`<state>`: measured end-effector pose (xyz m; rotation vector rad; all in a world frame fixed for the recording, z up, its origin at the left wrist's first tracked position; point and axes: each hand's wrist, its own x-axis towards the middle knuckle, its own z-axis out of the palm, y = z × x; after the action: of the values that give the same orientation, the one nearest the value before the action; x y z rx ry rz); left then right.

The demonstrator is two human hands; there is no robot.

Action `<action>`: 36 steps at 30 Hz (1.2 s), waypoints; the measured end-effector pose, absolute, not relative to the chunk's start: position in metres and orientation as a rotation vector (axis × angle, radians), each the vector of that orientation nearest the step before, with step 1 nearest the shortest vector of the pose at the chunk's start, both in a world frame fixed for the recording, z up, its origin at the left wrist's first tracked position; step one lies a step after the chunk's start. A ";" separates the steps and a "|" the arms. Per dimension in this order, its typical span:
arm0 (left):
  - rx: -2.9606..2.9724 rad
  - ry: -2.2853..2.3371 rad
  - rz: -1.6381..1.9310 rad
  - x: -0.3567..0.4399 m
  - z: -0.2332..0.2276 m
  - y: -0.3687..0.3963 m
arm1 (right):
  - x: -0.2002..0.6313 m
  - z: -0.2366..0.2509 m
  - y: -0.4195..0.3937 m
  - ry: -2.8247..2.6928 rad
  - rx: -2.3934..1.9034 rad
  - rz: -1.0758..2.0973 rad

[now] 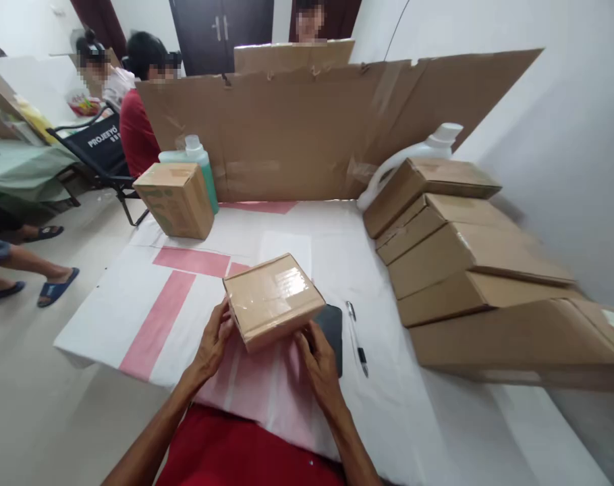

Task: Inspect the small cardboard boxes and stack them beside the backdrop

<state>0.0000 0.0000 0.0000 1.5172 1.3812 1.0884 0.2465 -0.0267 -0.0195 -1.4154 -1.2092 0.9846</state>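
Note:
A small cardboard box (269, 304), with shiny clear tape across its top, is held between my two hands above the table, slightly tilted. My left hand (216, 341) grips its left side, fingers partly hidden behind the box. On the near right edge, my right hand (317, 358) has its thumb and fingers closed on the box. Behind my right hand a dark flat object (333, 334), perhaps a phone or tablet, lies partly covered. A clear pen (360, 351) and its cap (351, 310) lie to the right of it.
Several cardboard boxes (438, 297) are stacked at right, beside a white jug (428, 148). Another box (178, 202) stands back left with a green-liquid bottle (206, 172). A cardboard partition (297, 135) closes the table's far side. People sit beyond; a black folding chair (97, 145) stands left.

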 end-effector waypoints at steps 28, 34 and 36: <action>2.030 1.137 1.060 0.000 0.096 0.000 | 0.268 0.031 -0.045 -1.042 -1.293 1.151; 1.965 1.216 1.148 0.001 0.109 0.026 | 0.270 0.058 -0.028 -1.111 -1.219 1.040; 1.952 1.302 1.160 0.002 0.107 0.033 | 0.268 0.061 -0.017 -1.108 -1.220 1.015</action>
<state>0.0021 0.0335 0.1073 1.9521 1.3021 1.1597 0.2678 -0.0169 0.0612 -1.2200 -1.1082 1.0151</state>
